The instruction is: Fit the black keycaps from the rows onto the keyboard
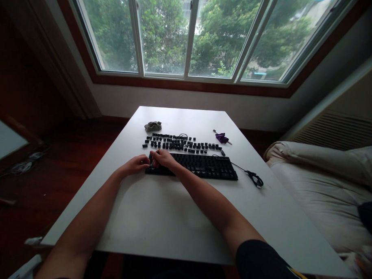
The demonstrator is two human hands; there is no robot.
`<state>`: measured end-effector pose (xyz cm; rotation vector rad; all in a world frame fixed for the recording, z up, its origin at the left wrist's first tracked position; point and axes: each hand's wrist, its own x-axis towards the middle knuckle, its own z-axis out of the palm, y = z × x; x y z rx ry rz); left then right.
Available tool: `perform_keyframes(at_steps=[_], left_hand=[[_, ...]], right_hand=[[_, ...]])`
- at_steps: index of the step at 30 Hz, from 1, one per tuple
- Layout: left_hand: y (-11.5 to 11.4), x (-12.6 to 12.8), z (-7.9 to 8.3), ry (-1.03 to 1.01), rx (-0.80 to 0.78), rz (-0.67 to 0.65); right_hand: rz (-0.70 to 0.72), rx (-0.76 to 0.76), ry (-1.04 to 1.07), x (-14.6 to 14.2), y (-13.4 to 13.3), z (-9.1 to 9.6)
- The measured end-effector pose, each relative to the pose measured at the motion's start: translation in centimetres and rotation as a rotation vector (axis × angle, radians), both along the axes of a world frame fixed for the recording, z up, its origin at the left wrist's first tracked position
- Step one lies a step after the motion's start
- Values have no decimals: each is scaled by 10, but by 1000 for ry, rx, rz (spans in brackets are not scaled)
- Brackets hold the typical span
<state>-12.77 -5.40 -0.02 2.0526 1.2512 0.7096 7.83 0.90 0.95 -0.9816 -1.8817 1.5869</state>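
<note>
A black keyboard point(205, 166) lies on the white table, its left end under my hands. My right hand point(162, 158) is closed over that left end, thumb and fingertips pinched together. Whatever is between those fingertips is too small to make out. Beside it, my left hand point(138, 163) has its fingers curled against the keyboard's left edge. Just behind the keyboard, several loose black keycaps point(174, 144) are spread in rough rows. The forearms and my right hand hide part of the keyboard's near left side.
A grey crumpled cloth point(153, 126) sits at the table's far left. Toward the far right lies a purple item with a thin handle point(221, 138), perhaps a brush. A coiled black cable point(255, 179) rests right of the keyboard. A pale sofa point(310, 192) stands beside the white table point(164, 221).
</note>
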Motion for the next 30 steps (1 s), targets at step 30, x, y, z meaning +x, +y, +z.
perform_keyframes(at_steps=[30], left_hand=[[3,-1,-2,27,27,44]], right_hand=[[-143,722,-315,12,-43,9]])
